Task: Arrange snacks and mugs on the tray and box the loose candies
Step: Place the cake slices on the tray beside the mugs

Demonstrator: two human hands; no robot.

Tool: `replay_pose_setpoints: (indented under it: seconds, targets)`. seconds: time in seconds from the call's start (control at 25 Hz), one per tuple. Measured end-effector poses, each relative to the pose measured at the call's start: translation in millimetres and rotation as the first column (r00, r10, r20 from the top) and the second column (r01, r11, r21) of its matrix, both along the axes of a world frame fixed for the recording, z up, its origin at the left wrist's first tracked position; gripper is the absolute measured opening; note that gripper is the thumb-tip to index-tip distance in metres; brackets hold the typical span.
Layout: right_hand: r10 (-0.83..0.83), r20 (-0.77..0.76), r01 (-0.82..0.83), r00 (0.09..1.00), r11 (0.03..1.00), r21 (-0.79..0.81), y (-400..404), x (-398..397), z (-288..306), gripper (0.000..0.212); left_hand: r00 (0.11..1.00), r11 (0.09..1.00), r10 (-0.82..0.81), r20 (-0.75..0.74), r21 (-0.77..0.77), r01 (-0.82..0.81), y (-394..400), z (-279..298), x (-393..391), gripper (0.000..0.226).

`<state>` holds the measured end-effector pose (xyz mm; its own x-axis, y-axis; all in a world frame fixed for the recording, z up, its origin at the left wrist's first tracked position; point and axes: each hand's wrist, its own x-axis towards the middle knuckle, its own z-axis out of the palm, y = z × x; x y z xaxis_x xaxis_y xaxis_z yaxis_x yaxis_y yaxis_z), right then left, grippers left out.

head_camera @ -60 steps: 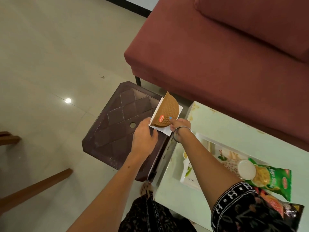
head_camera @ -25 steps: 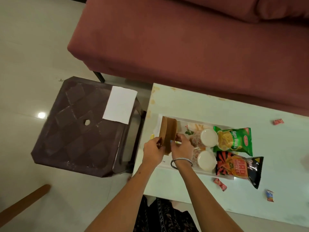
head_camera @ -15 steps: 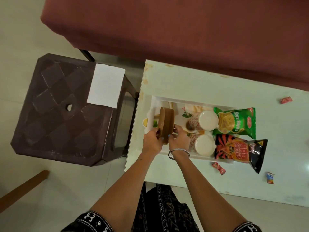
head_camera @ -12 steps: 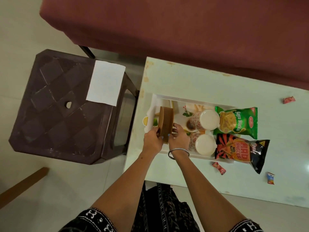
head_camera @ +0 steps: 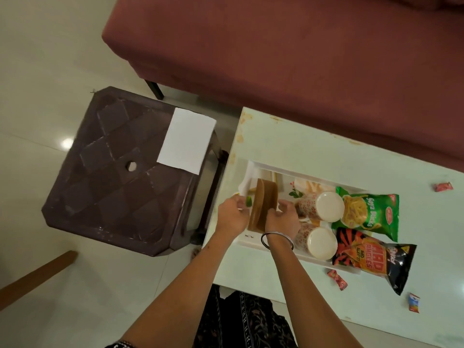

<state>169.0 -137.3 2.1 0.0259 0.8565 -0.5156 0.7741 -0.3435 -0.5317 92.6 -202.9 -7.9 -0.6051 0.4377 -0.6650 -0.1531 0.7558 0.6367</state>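
Note:
A white tray (head_camera: pixel 266 167) lies on the pale green table (head_camera: pixel 288 136). At the tray's left end a brown box (head_camera: pixel 265 202) stands on its edge. My left hand (head_camera: pixel 232 216) holds its left face and my right hand (head_camera: pixel 282 218) its right face, fingers loosely curled. Two floral mugs (head_camera: pixel 324 205) (head_camera: pixel 319 243) lie on their sides in the tray. A green snack packet (head_camera: pixel 369 212) and a black one (head_camera: pixel 376 259) rest at the tray's right end. Loose candies (head_camera: pixel 337 280) (head_camera: pixel 443 187) (head_camera: pixel 413 302) lie on the table.
A dark brown plastic stool (head_camera: pixel 120 172) stands left of the table with a white sheet of paper (head_camera: pixel 187 140) on it. A maroon sofa (head_camera: pixel 301 59) runs behind the table. A wooden leg (head_camera: pixel 32 277) crosses the floor at lower left.
Both hands carried the brown box from the stool, leaving the white paper there, to the tray's left end. In the last half second the box stayed put and the fingers loosened.

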Motion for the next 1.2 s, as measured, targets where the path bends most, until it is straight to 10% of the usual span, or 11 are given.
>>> replay_pose_setpoints:
  seconds: [0.4, 0.56, 0.84, 1.2]
  targets:
    - [0.169, 0.040, -0.173, 0.985, 0.977, 0.126, -9.2, -125.9, 23.0, 0.049, 0.875, 0.943, 0.326, -0.357, 0.061, -0.326, -40.9, 37.6, -157.3, 0.020]
    - [0.140, -0.156, -0.164, 0.978, 0.974, -0.153, -11.9, -166.2, 12.0, 0.037, 0.892, 0.964, 0.225, -0.391, -0.043, -0.262, -42.9, 26.2, -178.8, 0.036]
    - [0.104, -0.196, -0.169, 0.975, 0.919, -0.357, -19.7, -196.7, -11.9, 0.027, 0.943, 0.940, 0.122, -0.310, -0.269, -0.210, -39.4, 7.7, -191.7, 0.065]
    - [0.246, -0.214, -0.286, 0.945, 0.941, -0.182, -25.5, -163.1, 11.2, 0.023, 0.968, 0.974, 0.204, -0.143, -0.072, -0.216, -43.9, 23.2, -166.8, 0.024]
